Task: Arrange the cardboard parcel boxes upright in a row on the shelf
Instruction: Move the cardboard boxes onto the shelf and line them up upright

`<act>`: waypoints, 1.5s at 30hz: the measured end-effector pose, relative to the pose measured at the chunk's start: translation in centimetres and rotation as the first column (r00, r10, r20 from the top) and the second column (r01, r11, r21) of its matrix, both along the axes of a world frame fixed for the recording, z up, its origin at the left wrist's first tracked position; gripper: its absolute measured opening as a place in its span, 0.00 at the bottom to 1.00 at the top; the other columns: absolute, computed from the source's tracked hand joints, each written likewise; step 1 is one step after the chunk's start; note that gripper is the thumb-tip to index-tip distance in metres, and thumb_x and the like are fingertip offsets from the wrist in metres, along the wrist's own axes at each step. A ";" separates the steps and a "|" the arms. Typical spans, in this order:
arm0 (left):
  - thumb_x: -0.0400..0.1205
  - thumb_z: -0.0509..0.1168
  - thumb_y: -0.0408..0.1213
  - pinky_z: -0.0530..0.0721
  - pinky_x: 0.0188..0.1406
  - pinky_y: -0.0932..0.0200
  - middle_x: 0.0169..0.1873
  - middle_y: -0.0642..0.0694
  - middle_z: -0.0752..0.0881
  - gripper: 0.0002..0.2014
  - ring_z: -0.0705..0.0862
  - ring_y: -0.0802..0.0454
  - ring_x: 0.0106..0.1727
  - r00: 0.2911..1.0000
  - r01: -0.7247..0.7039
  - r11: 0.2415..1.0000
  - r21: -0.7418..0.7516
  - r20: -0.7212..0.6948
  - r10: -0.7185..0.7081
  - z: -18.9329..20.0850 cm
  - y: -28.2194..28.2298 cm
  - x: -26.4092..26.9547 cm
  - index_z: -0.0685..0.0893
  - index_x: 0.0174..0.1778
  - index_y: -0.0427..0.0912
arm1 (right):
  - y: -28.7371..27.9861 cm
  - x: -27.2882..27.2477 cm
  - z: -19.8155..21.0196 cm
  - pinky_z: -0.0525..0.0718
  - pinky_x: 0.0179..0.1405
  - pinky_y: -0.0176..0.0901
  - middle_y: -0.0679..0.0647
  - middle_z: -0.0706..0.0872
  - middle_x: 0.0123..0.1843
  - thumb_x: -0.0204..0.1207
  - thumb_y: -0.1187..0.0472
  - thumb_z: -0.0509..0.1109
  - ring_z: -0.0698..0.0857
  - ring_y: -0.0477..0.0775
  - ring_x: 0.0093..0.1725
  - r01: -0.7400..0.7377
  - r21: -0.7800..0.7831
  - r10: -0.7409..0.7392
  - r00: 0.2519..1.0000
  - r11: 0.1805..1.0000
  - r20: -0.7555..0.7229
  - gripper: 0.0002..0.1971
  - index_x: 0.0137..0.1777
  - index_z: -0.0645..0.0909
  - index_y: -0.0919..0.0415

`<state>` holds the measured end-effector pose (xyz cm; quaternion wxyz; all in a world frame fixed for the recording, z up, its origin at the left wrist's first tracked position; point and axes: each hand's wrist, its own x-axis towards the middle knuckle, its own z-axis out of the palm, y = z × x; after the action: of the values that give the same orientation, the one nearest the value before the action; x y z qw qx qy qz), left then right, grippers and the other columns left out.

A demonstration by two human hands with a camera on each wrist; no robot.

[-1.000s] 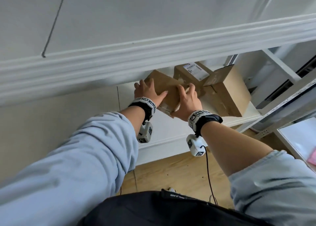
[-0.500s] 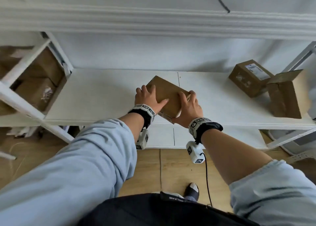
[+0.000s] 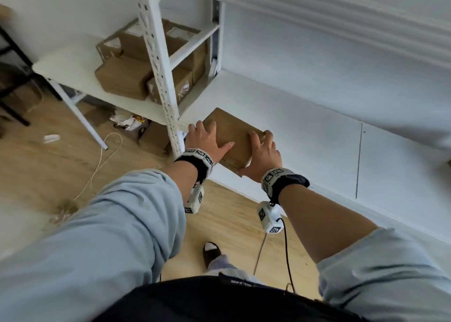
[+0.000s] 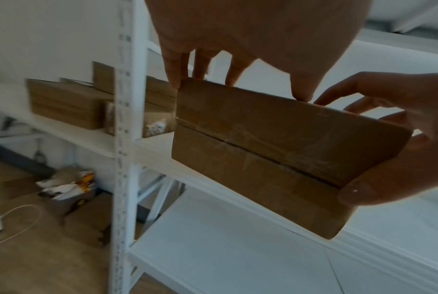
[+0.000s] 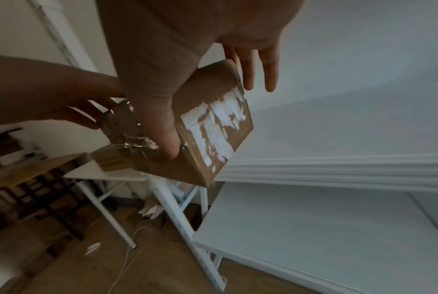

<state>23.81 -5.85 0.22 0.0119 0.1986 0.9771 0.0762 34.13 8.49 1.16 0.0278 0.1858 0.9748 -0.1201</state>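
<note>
Both hands hold a flat brown cardboard parcel box [image 3: 235, 132], tilted, above the left front end of the white shelf [image 3: 317, 138]. My left hand [image 3: 214, 138] grips its left side, fingers over the top edge and thumb on the near face. My right hand [image 3: 262, 148] grips its right end. In the left wrist view the taped box [image 4: 275, 151] shows its seam, with my left hand's fingertips [image 4: 177, 79] on its top edge. The right wrist view shows the box [image 5: 212, 129] with a torn white label, my right thumb pressed on its end.
A white perforated shelf post [image 3: 158, 65] stands just left of the box. Beyond it, several cardboard boxes [image 3: 127, 80] lie on a neighbouring shelf. Scraps, a small box [image 3: 153, 138] and a cord [image 3: 102, 165] lie on the wooden floor. A white wall backs the shelf.
Both hands have carried the box leftward along the shelf to its left end by the post. The two boxes at the right have left the view.
</note>
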 end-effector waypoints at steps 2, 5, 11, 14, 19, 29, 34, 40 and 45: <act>0.76 0.54 0.74 0.72 0.69 0.45 0.71 0.35 0.71 0.43 0.69 0.35 0.70 0.998 -0.067 0.998 -0.017 0.011 0.068 -0.5 -2.7 -1.8 0.63 0.81 0.47 | -2.0 -2.8 -0.4 0.82 0.62 0.63 0.62 0.56 0.78 0.53 0.35 0.83 0.75 0.68 0.67 -0.068 -0.006 0.068 0.998 0.998 0.006 0.59 0.82 0.57 0.51; 0.76 0.54 0.74 0.72 0.67 0.44 0.71 0.35 0.71 0.44 0.69 0.35 0.69 0.983 -0.179 0.983 -0.030 0.025 0.179 -1.0 -6.5 -4.9 0.62 0.81 0.48 | -5.0 -7.3 -0.7 0.82 0.63 0.62 0.62 0.56 0.78 0.54 0.35 0.82 0.75 0.67 0.67 -0.169 -0.020 0.170 0.985 0.985 0.025 0.59 0.82 0.56 0.51; 0.77 0.54 0.74 0.68 0.74 0.41 0.74 0.32 0.67 0.44 0.67 0.32 0.74 0.929 -0.363 0.930 -0.051 0.050 0.366 -1.1 -13.7 -11.0 0.60 0.82 0.47 | -11.2 -16.2 -1.0 0.84 0.58 0.60 0.61 0.61 0.73 0.52 0.29 0.77 0.77 0.65 0.61 -0.337 -0.060 0.336 0.942 0.940 -0.024 0.57 0.80 0.59 0.50; 0.76 0.54 0.74 0.71 0.72 0.39 0.73 0.31 0.68 0.44 0.69 0.31 0.72 0.897 -0.440 0.897 -0.037 0.042 0.441 -1.1 -17.0 -13.9 0.61 0.81 0.46 | -14.2 -20.5 -1.4 0.84 0.58 0.60 0.61 0.60 0.74 0.53 0.36 0.83 0.77 0.67 0.63 -0.407 -0.067 0.407 0.913 0.911 -0.019 0.56 0.79 0.59 0.49; 0.77 0.56 0.73 0.74 0.68 0.41 0.69 0.32 0.73 0.44 0.71 0.32 0.68 0.855 -0.517 0.856 -0.018 0.041 0.518 -1.7 -22.4 -18.0 0.62 0.81 0.45 | -19.7 -26.0 -2.1 0.85 0.61 0.62 0.63 0.56 0.77 0.52 0.43 0.85 0.76 0.69 0.67 -0.463 -0.061 0.464 0.886 0.884 0.007 0.58 0.80 0.57 0.49; 0.78 0.55 0.72 0.70 0.73 0.43 0.74 0.32 0.68 0.43 0.69 0.33 0.73 0.885 -0.461 0.887 -0.012 0.066 0.461 -2.3 -32.6 -31.5 0.60 0.82 0.46 | -30.8 -38.7 -2.4 0.79 0.70 0.62 0.63 0.52 0.79 0.57 0.50 0.85 0.72 0.69 0.72 -0.380 -0.067 0.383 0.922 0.923 0.055 0.57 0.82 0.53 0.49; 0.77 0.55 0.73 0.71 0.71 0.42 0.74 0.33 0.68 0.43 0.69 0.33 0.71 0.936 -0.350 0.937 -0.025 0.026 0.350 -0.6 -36.0 -40.0 0.60 0.82 0.47 | -34.5 -44.9 -1.4 0.81 0.68 0.63 0.62 0.50 0.81 0.58 0.46 0.84 0.73 0.68 0.73 -0.249 -0.075 0.251 0.967 0.966 0.029 0.56 0.82 0.53 0.47; 0.78 0.59 0.70 0.73 0.69 0.45 0.74 0.34 0.66 0.43 0.67 0.35 0.71 0.983 -0.184 0.982 0.051 0.020 0.183 1.4 -32.5 -47.9 0.59 0.82 0.48 | -31.3 -51.7 0.7 0.79 0.69 0.62 0.63 0.46 0.84 0.59 0.51 0.84 0.68 0.70 0.77 -0.090 -0.016 0.090 0.996 0.996 -0.002 0.56 0.82 0.51 0.45; 0.78 0.58 0.70 0.71 0.72 0.43 0.76 0.33 0.66 0.42 0.66 0.34 0.75 0.994 -0.107 0.994 0.038 0.020 0.106 0.8 -28.4 -53.5 0.59 0.83 0.49 | -27.1 -56.6 1.4 0.78 0.71 0.64 0.61 0.44 0.84 0.59 0.56 0.85 0.66 0.70 0.78 -0.028 -0.030 0.029 0.999 0.999 0.043 0.56 0.82 0.52 0.44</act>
<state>-29.67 -34.22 0.97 0.0125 0.1459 0.9844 0.0975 -22.44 -18.61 2.59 0.0534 0.1741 0.9747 -0.1299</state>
